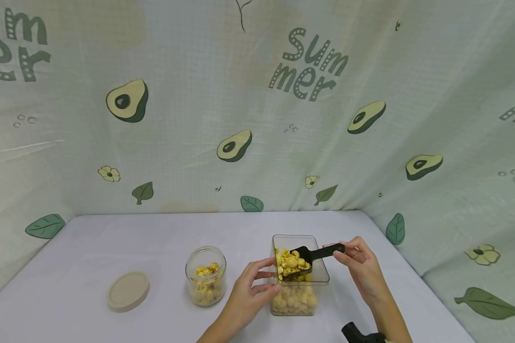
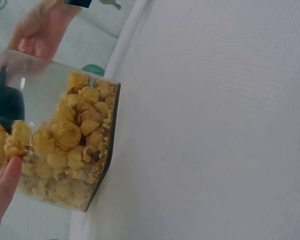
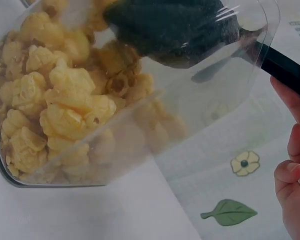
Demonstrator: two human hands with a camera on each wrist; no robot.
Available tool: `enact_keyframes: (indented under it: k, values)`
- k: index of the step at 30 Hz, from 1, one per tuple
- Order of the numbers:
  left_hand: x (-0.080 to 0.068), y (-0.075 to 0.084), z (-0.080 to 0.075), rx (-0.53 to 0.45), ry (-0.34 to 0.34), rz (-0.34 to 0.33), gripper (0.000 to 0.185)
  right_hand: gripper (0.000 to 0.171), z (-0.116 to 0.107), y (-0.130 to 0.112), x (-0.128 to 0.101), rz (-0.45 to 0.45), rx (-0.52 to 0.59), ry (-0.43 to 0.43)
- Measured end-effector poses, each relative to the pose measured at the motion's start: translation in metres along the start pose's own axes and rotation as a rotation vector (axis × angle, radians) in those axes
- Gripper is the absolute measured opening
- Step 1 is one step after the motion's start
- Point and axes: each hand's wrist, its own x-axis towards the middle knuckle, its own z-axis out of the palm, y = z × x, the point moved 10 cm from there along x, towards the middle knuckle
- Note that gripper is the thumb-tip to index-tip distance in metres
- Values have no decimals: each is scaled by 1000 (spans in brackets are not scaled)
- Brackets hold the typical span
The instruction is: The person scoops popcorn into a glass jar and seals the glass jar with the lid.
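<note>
As the right hand [image 1: 362, 267] pinches the black scoop [image 1: 324, 252], we note its long axis running leftward into the clear box [image 1: 319, 284]; left hand [image 1: 251, 286], fingers extended, at the box's left.

three views meet on one clear square-rimmed plastic box [image 1: 319, 282] of yellow popcorn [image 1: 293, 300].
the head camera looks forward and down from farthest off, spanning the smooth white counter [image 1: 163, 238] and pale printed cloth backdrop [image 1: 176, 95]; the left wrist camera, turned sideways, faces the box's side from near; the right wrist camera sits closest, the box filling its upper left.
</note>
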Motion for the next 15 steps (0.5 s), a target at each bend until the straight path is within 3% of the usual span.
enact_keyframes:
  k: [7, 15]
  values:
    - [-1, 1, -1, 6, 7, 8, 50, 25, 7, -14, 0, -53, -77, 18]
    - [0, -1, 0, 4, 16, 6, 51, 23, 5, -15, -1, -15, -169, 28]
